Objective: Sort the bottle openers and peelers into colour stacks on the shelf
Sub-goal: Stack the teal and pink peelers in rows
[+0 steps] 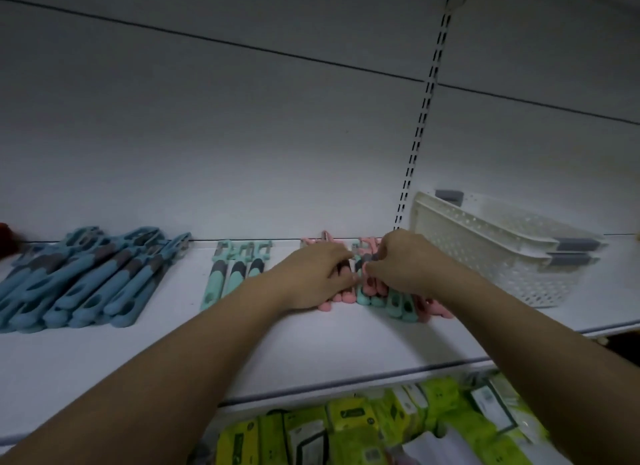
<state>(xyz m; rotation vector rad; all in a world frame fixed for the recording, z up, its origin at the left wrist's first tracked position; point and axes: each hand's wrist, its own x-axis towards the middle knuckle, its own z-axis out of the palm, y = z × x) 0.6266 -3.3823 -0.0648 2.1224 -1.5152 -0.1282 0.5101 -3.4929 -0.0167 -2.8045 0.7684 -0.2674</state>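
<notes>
No legible text on the yellow-green packets (349,426).

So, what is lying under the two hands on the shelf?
Under the left hand lie pink tools. Under the right hand is a mixed pile of mint tools and more pink ones. The hands cover the middle parts, so a count is not possible.

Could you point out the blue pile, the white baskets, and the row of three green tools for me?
Blue pile (86,277), head view, on a handle mid-pile.
White baskets (485,256), head view, on the perforated front wall.
Green tools (235,270), head view, on the middle tool's handle.
</notes>
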